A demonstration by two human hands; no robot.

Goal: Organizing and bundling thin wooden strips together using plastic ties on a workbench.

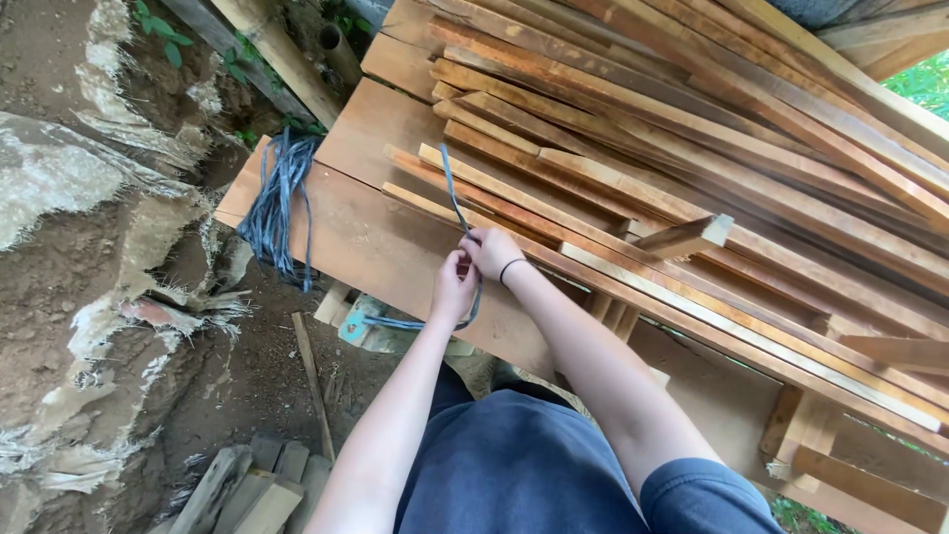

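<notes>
A big pile of wooden slats (692,168) lies on a wooden table (376,247). A bundle of string (277,203) hangs over the table's left edge. Both hands meet at the front edge of the pile. Short planks (252,489) lie on the ground below, to the left.

Left hand (453,287): forearm bare, extended forward, fingers curled shut in a pinch. Right hand (491,252): just beyond left fingers, touching them, fingers apparently closed; dark band at wrist, forearm bare.
</notes>
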